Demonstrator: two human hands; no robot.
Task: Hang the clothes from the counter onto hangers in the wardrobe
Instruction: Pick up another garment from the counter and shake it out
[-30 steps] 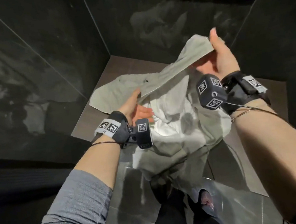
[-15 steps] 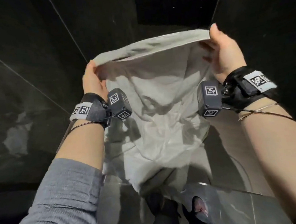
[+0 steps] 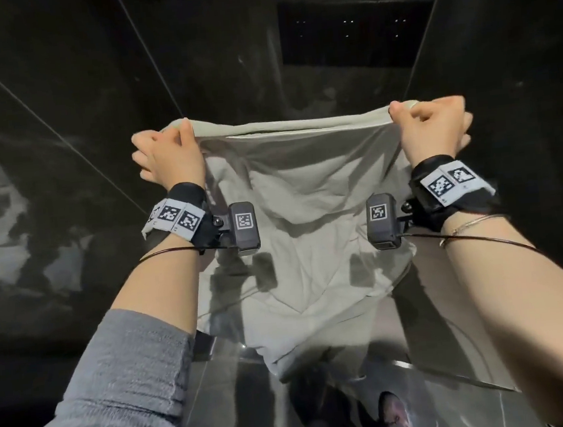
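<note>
A pale grey-green garment (image 3: 303, 218) hangs in the air in front of me, its top edge stretched level between both hands. My left hand (image 3: 167, 153) grips the left end of that edge with curled fingers. My right hand (image 3: 431, 123) grips the right end the same way. The cloth droops in folds below, and its lower end (image 3: 287, 364) hangs near the glossy counter (image 3: 434, 353). No hanger or wardrobe rail shows.
Dark polished stone walls (image 3: 59, 131) close in on the left, back and right. A dark recess (image 3: 356, 37) sits high in the back wall. The shiny front of the counter reflects shoes (image 3: 392, 412) below.
Both hands have lifted the garment off the counter and moved apart, pulling its top edge straight and taut. The left hand went from lying on the cloth to gripping its edge.
</note>
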